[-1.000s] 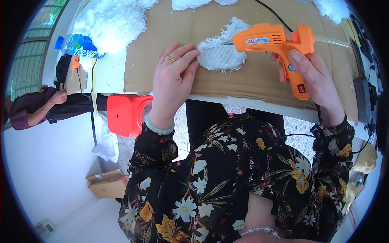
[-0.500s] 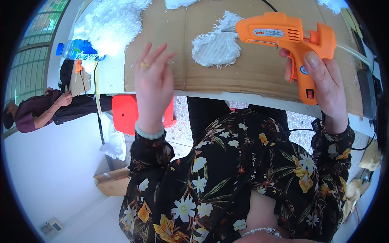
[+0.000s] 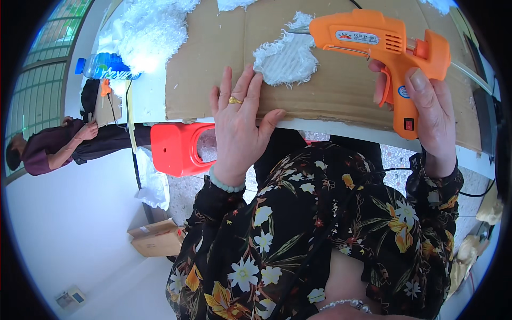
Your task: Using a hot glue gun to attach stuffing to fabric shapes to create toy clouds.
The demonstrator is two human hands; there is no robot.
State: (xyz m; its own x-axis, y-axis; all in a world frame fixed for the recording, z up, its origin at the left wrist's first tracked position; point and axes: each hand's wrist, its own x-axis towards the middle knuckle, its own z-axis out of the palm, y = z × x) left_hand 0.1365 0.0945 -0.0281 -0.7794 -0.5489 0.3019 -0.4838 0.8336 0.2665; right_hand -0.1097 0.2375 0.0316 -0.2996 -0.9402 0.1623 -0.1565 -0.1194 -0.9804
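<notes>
The orange glue gun (image 3: 381,47) is held in the right hand (image 3: 434,114), its handle running through the grip and its barrel beyond it — grey nozzle (image 3: 301,30) pointing left, pale glue stick (image 3: 472,76) jutting out to the grip's right. The white fluffy piece (image 3: 288,63), ribbed and frayed-edged, lies flat left of the grip — narrow far end by the nozzle.
</notes>
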